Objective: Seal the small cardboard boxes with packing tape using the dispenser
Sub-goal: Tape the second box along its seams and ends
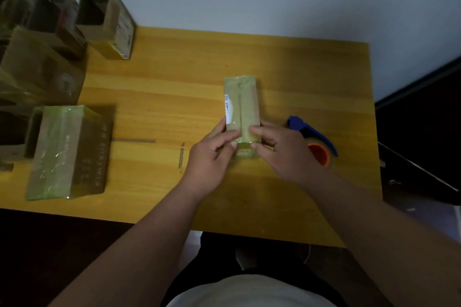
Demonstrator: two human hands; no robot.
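Nearby, tape dispenser (314,140) right of box (241,104), touching right hand (279,151).

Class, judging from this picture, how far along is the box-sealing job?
Done: the big box at left looks taped over. In hand: both hands hold the small box, already taped along its top; the dispenser lies beside it. Left: open boxes at the back.

a yellow wooden table (174,82) against a pale wall. on it lie a narrow taped box (242,104) at the middle, a blue tape dispenser (313,137) (orange core) just right of it, a larger taped box (67,152) at left, and more boxes (50,32) crowding the far-left corner.
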